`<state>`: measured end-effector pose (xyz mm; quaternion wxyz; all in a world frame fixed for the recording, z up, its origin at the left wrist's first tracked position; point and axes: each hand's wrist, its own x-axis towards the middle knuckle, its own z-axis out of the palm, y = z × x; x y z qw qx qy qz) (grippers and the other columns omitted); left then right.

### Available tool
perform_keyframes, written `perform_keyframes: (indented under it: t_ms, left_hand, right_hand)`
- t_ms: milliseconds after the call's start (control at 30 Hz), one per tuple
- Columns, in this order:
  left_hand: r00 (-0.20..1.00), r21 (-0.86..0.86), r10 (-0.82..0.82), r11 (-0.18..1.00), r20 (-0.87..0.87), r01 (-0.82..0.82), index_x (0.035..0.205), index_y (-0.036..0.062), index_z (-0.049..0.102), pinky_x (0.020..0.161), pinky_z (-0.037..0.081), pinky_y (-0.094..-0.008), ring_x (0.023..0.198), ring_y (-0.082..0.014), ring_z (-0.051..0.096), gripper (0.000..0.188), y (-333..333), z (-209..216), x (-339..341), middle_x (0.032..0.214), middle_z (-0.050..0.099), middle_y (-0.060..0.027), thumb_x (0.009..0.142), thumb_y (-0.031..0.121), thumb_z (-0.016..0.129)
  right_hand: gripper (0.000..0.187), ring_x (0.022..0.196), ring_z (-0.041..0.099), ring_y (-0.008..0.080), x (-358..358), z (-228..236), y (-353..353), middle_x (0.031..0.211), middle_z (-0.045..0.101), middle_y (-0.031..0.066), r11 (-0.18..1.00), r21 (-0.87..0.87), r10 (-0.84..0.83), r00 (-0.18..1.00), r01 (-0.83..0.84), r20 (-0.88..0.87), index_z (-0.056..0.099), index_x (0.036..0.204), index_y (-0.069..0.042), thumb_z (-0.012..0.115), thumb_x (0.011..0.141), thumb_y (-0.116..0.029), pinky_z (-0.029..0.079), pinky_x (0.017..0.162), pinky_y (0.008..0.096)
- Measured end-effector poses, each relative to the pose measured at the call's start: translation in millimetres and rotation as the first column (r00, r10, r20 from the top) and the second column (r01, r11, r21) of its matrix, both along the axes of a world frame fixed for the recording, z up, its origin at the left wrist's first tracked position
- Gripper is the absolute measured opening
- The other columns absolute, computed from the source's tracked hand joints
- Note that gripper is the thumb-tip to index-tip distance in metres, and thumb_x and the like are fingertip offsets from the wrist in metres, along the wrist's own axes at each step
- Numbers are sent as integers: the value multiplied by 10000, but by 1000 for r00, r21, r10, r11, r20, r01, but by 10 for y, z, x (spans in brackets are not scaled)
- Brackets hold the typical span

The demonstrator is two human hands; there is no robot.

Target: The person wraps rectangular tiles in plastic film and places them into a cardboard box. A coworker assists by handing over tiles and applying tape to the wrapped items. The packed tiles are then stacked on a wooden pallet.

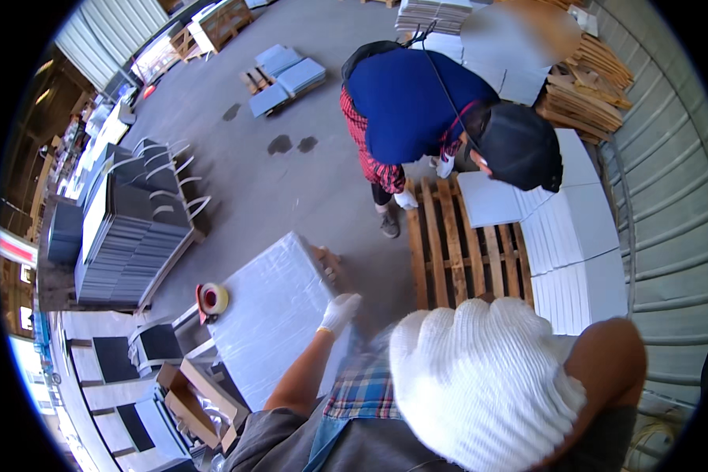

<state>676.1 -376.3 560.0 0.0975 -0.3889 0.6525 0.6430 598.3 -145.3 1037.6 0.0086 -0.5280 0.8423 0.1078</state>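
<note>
The film-wrapped block (271,295) sits low and left of centre for me, one corner pointing away from the wearer toward the open floor; its near end runs behind the forearm and body, so I can't settle its long axis. My left hand (339,314), white-gloved, is over its right edge, fingers reaching rightward; blur keeps me from telling whether they grasp anything. My right hand (484,381) looms close to the lens, glove curled like a fist, its palm turned out of my sight, so I can't tell what it may hold. A red tape dispenser (212,300) is at the block's left corner, an opened carton (200,405) nearer the body. To the right, a co-worker (417,102) bends over a slatted wooden pallet (452,244), with white stacks (578,259) along its right side. Strapped grey panels (126,236) stand left. The grey concrete floor (236,189) has dark patches (280,145); a ribbed wall (669,212) curves down the right.
</note>
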Motion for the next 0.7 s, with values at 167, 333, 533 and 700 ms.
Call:
perform_keyframes:
  t_ms: [167,333,533,700]
  left_hand:
    - [977,265,214,941,7,-209,1109,36,703,607,481,-295,729,-122,617,321,148,-754,726,873,675,-10,977,324,653]
    - [904,368,428,840,1,-399,1143,26,691,703,535,-317,798,-170,665,362,276,-1322,1487,897,703,-41,961,336,651]
    - [950,87,261,957,174,-278,1230,-27,649,842,549,-357,942,-227,689,461,908,585,1494,1044,744,-90,950,338,662]
    - [691,627,720,506,71,-592,1181,-32,693,889,526,-373,1037,-249,688,512,1046,-1464,2740,1113,744,-115,940,416,633]
  right_hand:
    - [195,738,671,257,623,139,-129,773,657,88,984,48,172,985,-172,1,659,859,-63,690,824,-253,531,676,486]
    - [205,812,681,266,828,277,-148,828,676,99,929,56,360,927,-366,104,675,898,-61,690,822,-250,533,720,496]
    - [227,901,693,277,1040,320,281,895,698,112,890,44,434,873,-454,222,694,945,-58,690,819,-246,535,772,509]
    - [252,975,703,286,1349,371,856,951,716,123,807,-6,554,755,-590,352,709,984,-55,690,817,-243,537,816,519]
